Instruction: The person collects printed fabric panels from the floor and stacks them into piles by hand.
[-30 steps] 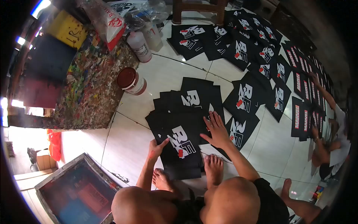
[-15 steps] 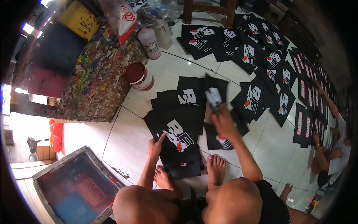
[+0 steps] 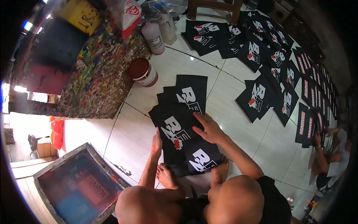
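Observation:
A stack of black printed sheets (image 3: 172,153) with white-and-red lettering lies in front of me, between my feet. My left hand (image 3: 156,143) holds the stack's left edge, some of its fingers hidden by the sheets. My right hand (image 3: 209,128) rests at the right side, thumb and fingers apart, touching the top sheets. Near my right foot, a smaller black sheet with white lettering (image 3: 203,160) lies askew over the lower right of the stack. Farther up, more black sheets (image 3: 191,85) stick out from beneath.
A red-lidded tub (image 3: 142,72) and a bottle (image 3: 153,38) stand beside a paint-crusted block (image 3: 100,71). A framed printing screen (image 3: 80,186) sits at lower left. More printed sheets (image 3: 254,99) cover the floor at right, where another person's arm (image 3: 321,156) reaches among "MARVEL" sheets.
My right hand has come down and left to the stack. The loose black sheets formerly under and beside it on the right are gone from that spot; one smaller sheet now lies across the stack.

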Action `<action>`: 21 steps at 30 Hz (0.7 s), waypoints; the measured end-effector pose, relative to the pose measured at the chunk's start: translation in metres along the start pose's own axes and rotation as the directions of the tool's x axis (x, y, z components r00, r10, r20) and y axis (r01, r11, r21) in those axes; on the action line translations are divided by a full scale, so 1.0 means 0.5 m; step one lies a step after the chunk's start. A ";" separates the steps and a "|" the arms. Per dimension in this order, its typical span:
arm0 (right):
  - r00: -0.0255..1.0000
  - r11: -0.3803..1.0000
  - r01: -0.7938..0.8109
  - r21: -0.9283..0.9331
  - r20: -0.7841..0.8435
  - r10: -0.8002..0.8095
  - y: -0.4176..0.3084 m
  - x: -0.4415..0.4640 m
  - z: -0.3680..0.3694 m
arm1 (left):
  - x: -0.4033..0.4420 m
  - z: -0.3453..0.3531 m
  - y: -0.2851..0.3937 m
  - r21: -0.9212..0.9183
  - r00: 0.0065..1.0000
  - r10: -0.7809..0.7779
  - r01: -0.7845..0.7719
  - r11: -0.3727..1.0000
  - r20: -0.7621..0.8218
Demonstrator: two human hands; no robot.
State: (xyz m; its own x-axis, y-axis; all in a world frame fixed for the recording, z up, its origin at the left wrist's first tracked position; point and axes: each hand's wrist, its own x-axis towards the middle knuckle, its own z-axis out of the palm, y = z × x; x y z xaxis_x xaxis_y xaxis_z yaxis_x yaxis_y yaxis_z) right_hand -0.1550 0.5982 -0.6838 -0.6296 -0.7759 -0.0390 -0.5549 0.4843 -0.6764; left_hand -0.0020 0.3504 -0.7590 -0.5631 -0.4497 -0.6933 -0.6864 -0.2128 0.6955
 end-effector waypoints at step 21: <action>0.997 0.920 0.080 -0.383 0.020 -0.079 -0.067 0.028 -0.020 | -0.034 0.001 0.042 0.037 0.970 0.173 -0.182 0.983 0.171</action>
State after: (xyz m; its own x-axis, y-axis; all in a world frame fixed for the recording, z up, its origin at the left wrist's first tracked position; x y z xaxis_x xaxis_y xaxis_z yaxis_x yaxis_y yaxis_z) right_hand -0.1506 0.5749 -0.6544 -0.5732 -0.8194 0.0001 -0.7694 0.5382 -0.3440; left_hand -0.0071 0.3542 -0.7326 -0.7438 -0.3249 -0.5841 -0.5888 -0.0950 0.8027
